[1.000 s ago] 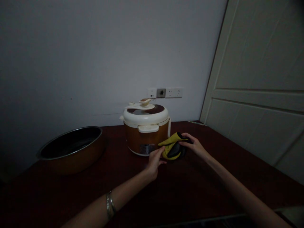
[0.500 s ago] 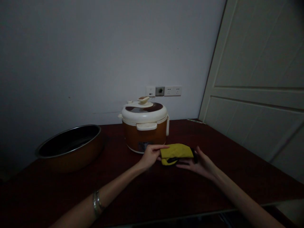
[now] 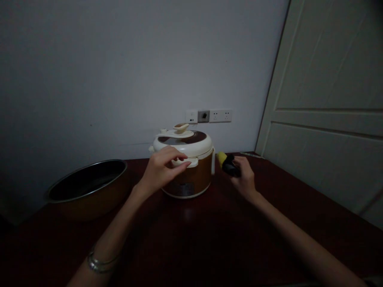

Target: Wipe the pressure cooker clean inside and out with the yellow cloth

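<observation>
A white and orange-brown electric pressure cooker (image 3: 197, 175) stands on the table with its lid on. My left hand (image 3: 160, 167) is at its white front handle (image 3: 193, 162), the fingers over the top and the thumb in front, closed around the handle's left part. Just to the right of the cooker, my right hand (image 3: 245, 177) is closed on a bunched yellow and black cloth (image 3: 223, 158). Part of the cloth is hidden inside the fingers, and its black side faces me.
A wide brown pan with a dark inside (image 3: 89, 199) sits at the left on the dark red table (image 3: 191, 239). Wall sockets (image 3: 220, 116) are behind the cooker. A pale panelled door (image 3: 323, 131) borders the table on the right.
My left hand has let go of the cloth and moved up and left to the cooker's handle. My right hand has lifted the cloth, now bunched, beside the cooker's right side.
</observation>
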`<action>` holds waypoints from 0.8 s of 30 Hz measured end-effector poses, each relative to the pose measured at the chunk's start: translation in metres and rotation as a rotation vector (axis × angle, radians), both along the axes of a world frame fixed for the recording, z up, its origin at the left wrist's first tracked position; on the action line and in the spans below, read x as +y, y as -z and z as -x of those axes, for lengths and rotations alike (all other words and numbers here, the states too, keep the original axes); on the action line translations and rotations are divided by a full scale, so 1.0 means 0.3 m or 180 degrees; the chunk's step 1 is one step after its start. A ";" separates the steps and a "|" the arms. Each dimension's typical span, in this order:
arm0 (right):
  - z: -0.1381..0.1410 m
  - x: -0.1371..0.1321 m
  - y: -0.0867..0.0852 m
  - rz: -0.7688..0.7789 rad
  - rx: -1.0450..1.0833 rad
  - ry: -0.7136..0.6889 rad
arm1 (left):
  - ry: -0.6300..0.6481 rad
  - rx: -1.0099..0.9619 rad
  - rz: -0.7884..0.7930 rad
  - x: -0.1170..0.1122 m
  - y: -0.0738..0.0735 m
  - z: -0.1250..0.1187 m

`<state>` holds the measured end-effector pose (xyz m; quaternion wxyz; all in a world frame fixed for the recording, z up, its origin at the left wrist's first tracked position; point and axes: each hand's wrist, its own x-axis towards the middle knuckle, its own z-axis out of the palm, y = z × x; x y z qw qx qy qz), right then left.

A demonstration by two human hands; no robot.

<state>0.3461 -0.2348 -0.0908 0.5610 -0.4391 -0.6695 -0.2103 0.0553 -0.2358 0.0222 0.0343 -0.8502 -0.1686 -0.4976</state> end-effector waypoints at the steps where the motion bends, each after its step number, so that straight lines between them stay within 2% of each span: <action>1: 0.007 0.040 -0.012 -0.0100 -0.0389 -0.0054 | -0.0086 0.0086 -0.0288 0.015 0.006 0.006; 3: 0.024 0.104 -0.016 -0.0177 -0.0985 -0.0169 | -0.0238 0.0305 -0.0710 0.043 0.031 0.012; 5: 0.039 0.139 0.021 -0.0225 -0.1239 -0.0219 | -0.0327 0.0520 -0.0933 0.065 0.066 0.015; 8: 0.050 0.130 0.143 -0.0068 -0.1377 -0.0262 | -0.0317 0.0670 -0.1039 0.083 0.108 0.017; 10: 0.051 0.103 0.223 0.0300 -0.1657 -0.0385 | -0.0258 0.0650 -0.1032 0.087 0.123 0.019; 12: 0.052 0.079 0.259 0.0644 -0.1913 -0.0489 | -0.0173 0.0565 -0.0982 0.089 0.128 0.021; 14: 0.059 0.071 0.232 0.0716 -0.1921 -0.0545 | -0.0104 0.0459 -0.0878 0.089 0.129 0.023; 18: 0.094 0.092 0.072 0.0248 -0.1444 -0.0470 | -0.0038 0.0286 -0.0586 0.088 0.130 0.024; 20: 0.122 0.098 0.025 0.0061 -0.1520 -0.0383 | 0.0007 0.0203 -0.0430 0.086 0.130 0.023; 22: 0.156 0.089 0.039 0.0007 -0.1851 -0.0358 | 0.0052 0.0088 -0.0279 0.082 0.131 0.019; 24: 0.193 0.067 0.100 0.0140 -0.2294 -0.0447 | 0.0071 -0.0080 -0.0140 0.077 0.134 0.015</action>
